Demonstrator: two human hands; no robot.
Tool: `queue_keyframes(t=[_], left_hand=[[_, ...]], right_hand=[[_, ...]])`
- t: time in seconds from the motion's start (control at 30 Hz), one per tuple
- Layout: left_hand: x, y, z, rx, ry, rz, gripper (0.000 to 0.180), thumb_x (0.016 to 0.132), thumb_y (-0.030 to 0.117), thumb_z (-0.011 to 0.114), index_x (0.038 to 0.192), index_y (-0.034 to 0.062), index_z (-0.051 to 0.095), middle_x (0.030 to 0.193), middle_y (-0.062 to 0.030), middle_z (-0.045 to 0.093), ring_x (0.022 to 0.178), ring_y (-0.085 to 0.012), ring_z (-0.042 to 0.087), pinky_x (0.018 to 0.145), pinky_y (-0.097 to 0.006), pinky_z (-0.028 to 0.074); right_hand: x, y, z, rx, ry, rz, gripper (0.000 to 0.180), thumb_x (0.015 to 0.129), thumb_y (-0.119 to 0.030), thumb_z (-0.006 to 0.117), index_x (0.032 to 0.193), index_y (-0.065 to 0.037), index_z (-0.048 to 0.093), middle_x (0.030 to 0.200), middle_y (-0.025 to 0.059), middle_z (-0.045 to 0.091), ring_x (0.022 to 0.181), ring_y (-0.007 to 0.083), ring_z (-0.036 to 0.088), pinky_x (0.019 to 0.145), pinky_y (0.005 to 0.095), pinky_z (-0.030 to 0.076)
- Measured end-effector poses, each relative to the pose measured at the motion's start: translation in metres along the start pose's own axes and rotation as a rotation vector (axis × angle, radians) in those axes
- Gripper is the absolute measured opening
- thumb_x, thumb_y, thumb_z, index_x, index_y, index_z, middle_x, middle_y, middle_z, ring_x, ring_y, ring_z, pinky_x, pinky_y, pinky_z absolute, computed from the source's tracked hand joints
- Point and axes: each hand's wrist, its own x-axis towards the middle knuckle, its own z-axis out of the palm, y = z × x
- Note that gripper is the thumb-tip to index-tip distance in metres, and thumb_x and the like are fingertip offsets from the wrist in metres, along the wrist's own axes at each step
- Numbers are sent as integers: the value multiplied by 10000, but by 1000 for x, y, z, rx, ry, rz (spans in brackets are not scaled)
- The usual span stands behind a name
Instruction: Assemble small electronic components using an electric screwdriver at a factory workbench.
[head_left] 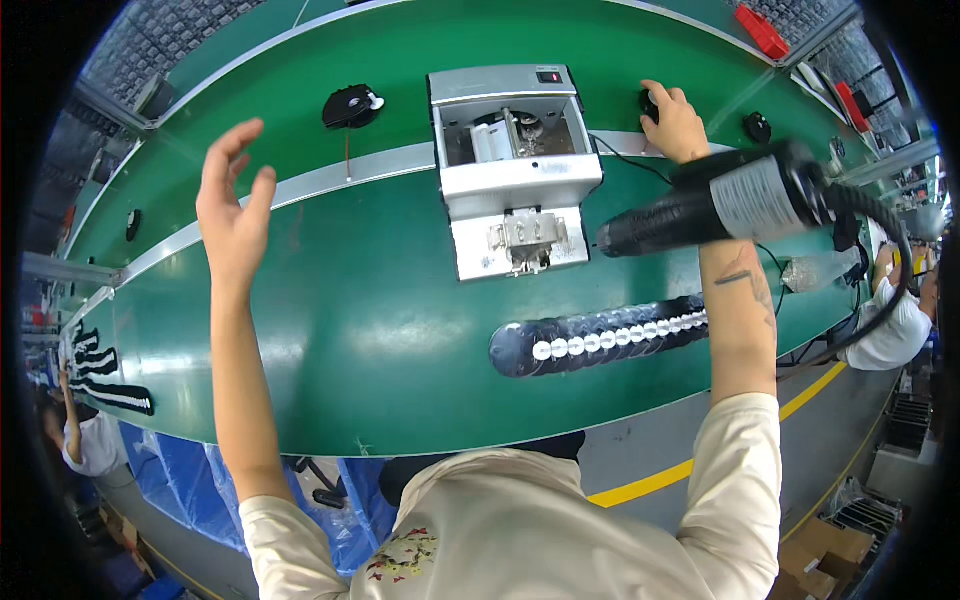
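I see bright, even overhead light, with soft glare patches on the green table (380, 330). Fisheye bends every straight edge near the black rim (corners lost), and the hanging tool (720, 205) looks blurred.

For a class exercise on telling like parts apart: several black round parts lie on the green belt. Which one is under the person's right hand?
The small black disc right of the grey machine, under the right hand. The other loose discs lie untouched.
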Motion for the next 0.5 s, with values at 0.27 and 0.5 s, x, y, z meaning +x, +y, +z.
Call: queue_keyframes(t=[0.27,0.5], left_hand=[[-86,63,-37,-42,-31,9,362,755,-72,566,1110,-8,593,1210,-123,576,1169,-252,534,1021,-366,384],[-110,97,-17,-56,-202,43,293,726,-36,610,1015,8,635,1117,-151,611,1035,-295,603,913,-365,461]], right_hand=[[-18,20,10,250,157,68,777,702,-353,756,1380,-158,430,1207,232,567,1105,402,555,963,480,434],[0,75,12,211,136,165,450,728,-237,670,1165,-152,612,975,195,670,897,347,652,807,419,519]])
